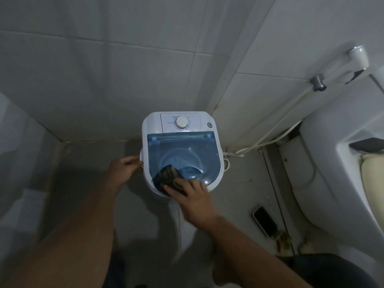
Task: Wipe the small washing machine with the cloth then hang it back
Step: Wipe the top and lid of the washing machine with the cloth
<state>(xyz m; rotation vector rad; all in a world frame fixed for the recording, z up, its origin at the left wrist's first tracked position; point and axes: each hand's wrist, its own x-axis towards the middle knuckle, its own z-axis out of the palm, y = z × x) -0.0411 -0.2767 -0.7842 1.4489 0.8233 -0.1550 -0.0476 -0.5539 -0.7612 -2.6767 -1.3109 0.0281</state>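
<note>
The small white washing machine (152, 125) stands in the floor corner, with a translucent blue lid (180, 148) and a white dial (181, 122) on its back panel. A dark cloth (168, 176) lies on the near left part of the lid. My right hand (192, 199) presses flat on the cloth, fingers spread over it at the lid's front edge. My left hand (122, 170) grips the machine's left side handle.
A white toilet (332, 163) fills the right side. A phone (264, 223) lies on the floor between machine and toilet. A hose and cable (270, 140) run along the right wall to a valve (318, 82). Tiled walls close in behind and to the left.
</note>
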